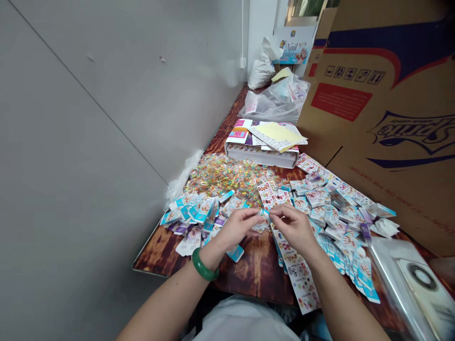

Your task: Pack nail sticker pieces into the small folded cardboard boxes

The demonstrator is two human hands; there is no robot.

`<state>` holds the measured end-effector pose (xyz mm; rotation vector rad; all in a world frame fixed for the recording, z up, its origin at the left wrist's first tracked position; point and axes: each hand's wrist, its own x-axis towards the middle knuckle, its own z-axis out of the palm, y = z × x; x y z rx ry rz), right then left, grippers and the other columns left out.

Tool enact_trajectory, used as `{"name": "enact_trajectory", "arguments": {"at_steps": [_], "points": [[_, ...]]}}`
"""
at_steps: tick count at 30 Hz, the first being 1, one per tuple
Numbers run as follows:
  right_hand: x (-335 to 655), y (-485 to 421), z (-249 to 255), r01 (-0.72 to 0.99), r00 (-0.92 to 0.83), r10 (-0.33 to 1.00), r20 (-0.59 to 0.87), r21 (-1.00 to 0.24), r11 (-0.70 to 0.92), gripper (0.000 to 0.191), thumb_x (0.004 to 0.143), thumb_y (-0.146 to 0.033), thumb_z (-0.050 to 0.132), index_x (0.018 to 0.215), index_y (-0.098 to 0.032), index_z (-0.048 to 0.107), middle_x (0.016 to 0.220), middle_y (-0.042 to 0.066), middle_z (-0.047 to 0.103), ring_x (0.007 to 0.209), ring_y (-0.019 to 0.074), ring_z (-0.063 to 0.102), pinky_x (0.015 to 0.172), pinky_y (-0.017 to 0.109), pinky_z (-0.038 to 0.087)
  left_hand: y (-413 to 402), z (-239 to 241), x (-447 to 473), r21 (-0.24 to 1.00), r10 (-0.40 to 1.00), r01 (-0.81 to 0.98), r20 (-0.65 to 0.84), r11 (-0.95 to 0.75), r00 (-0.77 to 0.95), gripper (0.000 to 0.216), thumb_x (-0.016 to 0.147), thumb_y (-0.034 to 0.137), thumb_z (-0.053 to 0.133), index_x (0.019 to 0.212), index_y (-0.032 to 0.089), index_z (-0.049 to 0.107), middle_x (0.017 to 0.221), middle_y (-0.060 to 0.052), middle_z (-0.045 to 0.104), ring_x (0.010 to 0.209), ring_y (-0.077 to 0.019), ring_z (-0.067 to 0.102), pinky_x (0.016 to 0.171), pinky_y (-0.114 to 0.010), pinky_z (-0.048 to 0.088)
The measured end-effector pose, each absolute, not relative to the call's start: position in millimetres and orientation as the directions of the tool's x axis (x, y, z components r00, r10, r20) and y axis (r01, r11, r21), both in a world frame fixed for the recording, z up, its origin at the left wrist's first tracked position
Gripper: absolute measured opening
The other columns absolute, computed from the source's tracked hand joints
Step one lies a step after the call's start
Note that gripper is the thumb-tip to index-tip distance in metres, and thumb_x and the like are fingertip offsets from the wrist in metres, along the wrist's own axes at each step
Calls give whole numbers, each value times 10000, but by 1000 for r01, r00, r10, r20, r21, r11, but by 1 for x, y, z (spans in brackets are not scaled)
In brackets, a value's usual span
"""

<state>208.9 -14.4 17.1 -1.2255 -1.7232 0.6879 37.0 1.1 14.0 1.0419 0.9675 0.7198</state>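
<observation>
Between my fingertips, over the middle of the table, is a small printed card box [262, 221] in white and blue, partly covered by my fingers. My left hand [239, 228], with a green bangle [204, 265] on its wrist, pinches the box from the left. From the right, the thumb and fingertips of my right hand [294, 228] close at its upper edge. Beneath my right hand runs a long sticker sheet [296, 270] that overhangs the table's front edge. Flat blue-and-white cartons [199, 210] lie loose by my left hand.
A heap of small clear packets with colourful contents [227, 173] lies behind my hands. Many small boxes [329, 208] are piled at the right, near a phone [421, 279]. A sticker stack [263, 154] stands farther back. A large carton [384, 94] borders the right, a grey wall [106, 142] the left.
</observation>
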Motion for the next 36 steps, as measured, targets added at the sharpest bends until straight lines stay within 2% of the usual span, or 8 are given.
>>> {"name": "enact_trajectory", "arguments": {"at_steps": [9,15,18,21,27,29,32,36], "points": [[209,-14,24,556,-200,909,367,-721,413,146,812,-164,525,684,-194,591,689,22,587,681,160,554,655,289,431,2,10,37,965,881,-1,-238,262,408,291,698,392,671,871,158,679,815,-10,617,742,-150,581,613,-231,532],[210,-19,18,428,-202,922,330,-817,386,109,798,-249,580,821,-214,681,881,70,643,798,183,599,582,264,478,1,10,36,898,838,-90,-361,431,409,322,694,396,693,906,156,663,847,-24,627,607,-106,601,595,-276,571],[207,-23,8,389,-157,945,287,-862,326,236,803,-267,588,1023,-240,670,942,72,646,769,170,595,568,261,488,0,10,35,871,823,-133,-383,473,419,328,719,392,679,941,152,646,877,-42,639,562,-104,623,580,-276,579],[205,-26,3,354,-158,951,266,-884,306,346,819,-272,577,1164,-273,612,945,59,660,747,160,589,645,292,501,0,11,36,876,822,-111,-386,469,418,331,721,385,681,956,156,643,877,-48,649,569,-118,640,536,-251,574],[201,-28,0,335,-151,948,279,-888,314,295,821,-274,570,1103,-276,657,934,57,672,788,172,588,683,303,485,-1,5,40,836,799,-146,-432,529,418,317,718,367,687,958,170,621,848,-33,654,550,-125,650,553,-264,580],[209,-24,3,328,-109,961,252,-904,275,273,803,-277,583,1058,-264,679,886,48,671,739,162,581,665,295,476,0,6,40,826,781,-130,-451,549,432,363,738,413,658,1013,183,599,887,-51,657,566,-146,667,525,-251,567],[243,-11,13,324,96,973,208,-931,167,269,779,-303,582,1012,-228,693,843,46,662,647,147,554,598,287,460,3,5,38,832,776,-83,-470,549,422,420,772,468,599,1095,204,559,981,-80,649,573,-141,670,504,-228,547],[304,6,26,468,316,932,176,-884,8,391,772,-380,553,1081,-165,659,621,12,569,506,137,471,516,294,425,0,-9,38,808,749,-34,-529,588,399,385,753,460,624,1000,170,572,896,-68,653,541,-102,636,471,-186,507]]}}
